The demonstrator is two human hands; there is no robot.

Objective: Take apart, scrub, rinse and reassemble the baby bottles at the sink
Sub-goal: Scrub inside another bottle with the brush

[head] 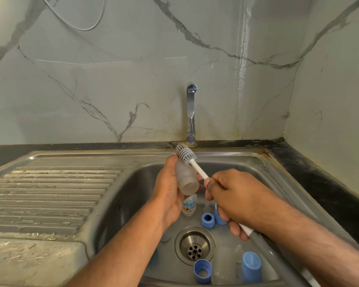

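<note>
My left hand (167, 191) grips a frosted, capless baby bottle (186, 179) over the sink basin, its base turned toward me. My right hand (232, 195) holds the white handle of a bottle brush (187, 155). The grey bristle head lies against the far end of the bottle, outside it. On the basin floor lies a second bottle with a printed label (189, 206). Blue parts sit around the drain: a collar ring (208, 220), another ring (203, 271) and a blue cap (251, 267).
The steel sink (133, 179) has a ribbed drainboard (50, 195) on the left and a drain (194, 245) in the middle of the basin. A chrome tap (191, 112) stands behind the basin, with no water running. Marble-pattern walls close the back and right.
</note>
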